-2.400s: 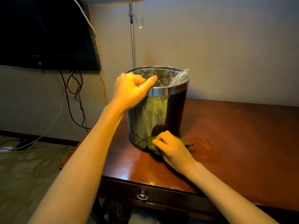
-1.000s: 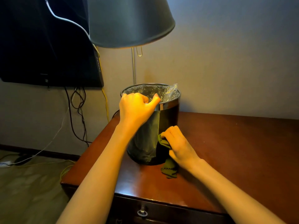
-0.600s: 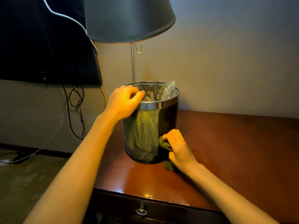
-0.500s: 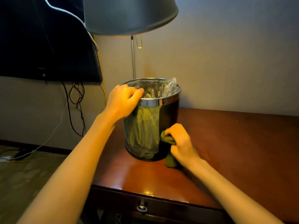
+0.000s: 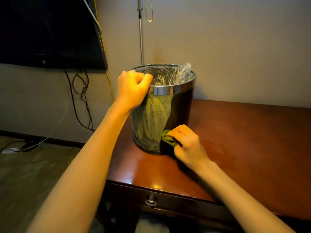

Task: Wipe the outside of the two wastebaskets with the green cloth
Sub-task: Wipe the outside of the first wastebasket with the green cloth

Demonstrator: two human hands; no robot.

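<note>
One dark wastebasket (image 5: 178,113) with a chrome rim and a clear plastic liner stands on the left part of the wooden table (image 5: 244,140). My left hand (image 5: 133,89) grips its near-left rim, fingers curled over the edge. My right hand (image 5: 186,143) holds the bunched green cloth (image 5: 168,139) and presses it against the basket's lower front wall, close to the base. Only one wastebasket is in view.
A lamp pole (image 5: 140,31) rises behind the basket against the wall. A dark TV (image 5: 48,31) hangs at the upper left with cables (image 5: 80,98) dangling below it. The table has a drawer with a ring pull (image 5: 151,201) at its front edge.
My right hand has slid the cloth down the basket's side toward the base. My left hand keeps its hold on the rim. The camera has tilted down, so the lampshade has left the view.
</note>
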